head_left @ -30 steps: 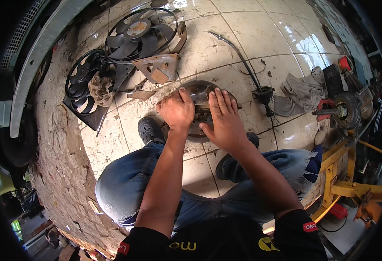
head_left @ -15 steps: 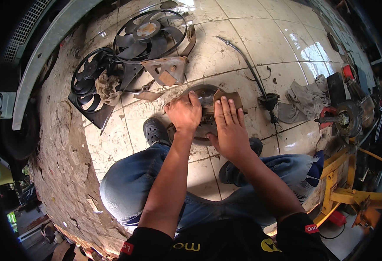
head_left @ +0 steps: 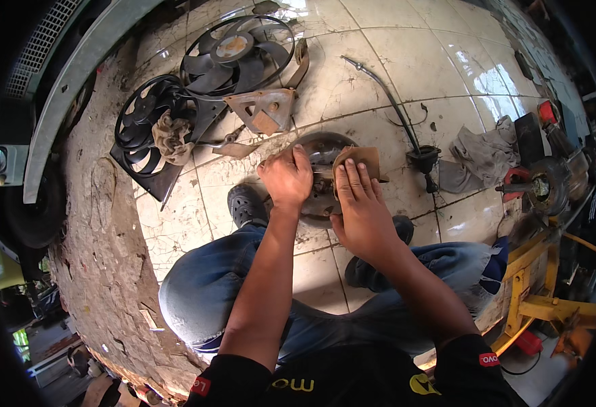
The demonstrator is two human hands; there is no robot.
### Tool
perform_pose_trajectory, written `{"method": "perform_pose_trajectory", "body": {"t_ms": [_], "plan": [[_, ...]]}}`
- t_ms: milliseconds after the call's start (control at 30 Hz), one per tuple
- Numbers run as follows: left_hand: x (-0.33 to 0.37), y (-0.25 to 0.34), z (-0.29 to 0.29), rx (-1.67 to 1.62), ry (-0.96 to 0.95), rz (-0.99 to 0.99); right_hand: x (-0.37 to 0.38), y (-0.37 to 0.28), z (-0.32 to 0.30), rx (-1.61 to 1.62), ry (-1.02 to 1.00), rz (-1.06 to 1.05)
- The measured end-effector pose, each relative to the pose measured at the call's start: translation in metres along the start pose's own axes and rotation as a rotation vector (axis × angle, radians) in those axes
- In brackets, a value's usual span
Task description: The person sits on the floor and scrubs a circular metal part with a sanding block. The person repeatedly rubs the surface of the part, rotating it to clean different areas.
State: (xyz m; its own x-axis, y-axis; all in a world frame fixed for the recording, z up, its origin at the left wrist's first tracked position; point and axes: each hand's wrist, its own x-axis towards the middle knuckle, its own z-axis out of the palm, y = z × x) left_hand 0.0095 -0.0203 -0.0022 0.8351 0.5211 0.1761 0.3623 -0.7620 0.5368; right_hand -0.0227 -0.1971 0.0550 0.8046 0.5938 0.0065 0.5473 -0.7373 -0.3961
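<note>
A round, dark metal brake plate (head_left: pixel 316 144) rests on the tiles between my feet. At its left side my left hand (head_left: pixel 286 178) is closed in a grip on it, thumb pointing away from me; the exact part held is covered by the fingers. My right hand (head_left: pixel 360 210) keeps its fingers straight and together over a brown, curled sheet that looks like sandpaper (head_left: pixel 367 159), pressing it at the plate's right side. The right thumb lies near the plate's lower rim. Both hands hide much of the plate's middle.
Two black radiator fans (head_left: pixel 233 47) with a rusty bracket (head_left: pixel 264 112) and a crumpled rag (head_left: pixel 172 136) lie ahead on the left. A black lever with a cable (head_left: pixel 421 157) and a grey cloth (head_left: pixel 481 156) lie rightward. Beyond them is a yellow metal stand (head_left: pixel 535 305).
My right hand and the brown sheet have shifted slightly toward me, and the sheet's left edge now curls up more. My left hand keeps its grip. The whole view has moved a little.
</note>
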Motion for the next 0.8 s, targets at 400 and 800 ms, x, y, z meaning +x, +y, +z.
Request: {"method": "perform_pose_trajectory", "body": {"t_ms": [400, 800], "plan": [[0.004, -0.013, 0.001, -0.171, -0.05, 0.049, 0.001, 0.016, 0.0, 0.111, 0.03, 0.079], [0.006, -0.019, 0.005, -0.1, -0.079, 0.101, 0.0, 0.012, 0.002, 0.159, 0.1, -0.045]]}}
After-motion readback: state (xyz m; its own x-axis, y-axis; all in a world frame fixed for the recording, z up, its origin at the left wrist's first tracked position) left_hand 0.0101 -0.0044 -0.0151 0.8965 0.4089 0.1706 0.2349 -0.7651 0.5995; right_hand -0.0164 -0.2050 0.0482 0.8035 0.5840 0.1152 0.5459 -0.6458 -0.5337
